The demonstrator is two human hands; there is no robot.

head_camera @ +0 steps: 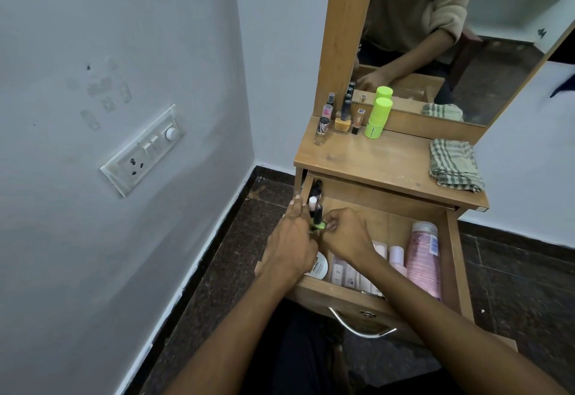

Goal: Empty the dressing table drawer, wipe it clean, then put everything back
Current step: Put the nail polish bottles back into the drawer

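head view, dressing table with open drawer (373,293), wood, curved metal handle (362,326) at front

progress: emptying looks partly done, judging by what lies where. already on the surface (389,164): several nail polish bottles (322,131) in a cluster at the back left, a lime green tube (378,117) just beside them. folded checked cloth (455,165) waits at the right end of the surface; wiping seems not yet begun. still to do: clear the remaining items, wipe, return everything

contents still in drawer: pink bottle (424,257) lying along the right wall; smaller pale pink bottle (397,259) beside it; row of pale sachets or tubes (348,273) near the front; round white jar (319,267) partly under the left wrist; upright small bottles, one white-capped (312,203), one black-capped behind it, in the back left corner

item in hand: green nail polish bottle (411,223) with tall black cap, upright, above the drawer's left side

left hand (291,239): fingers curled against the green bottle from the left, gripping it

right hand (347,234): fingertips pinching the same bottle from the right

rest: mirror (466,36) above the surface; wall switch plate (143,150) at left; dark floor (217,254)
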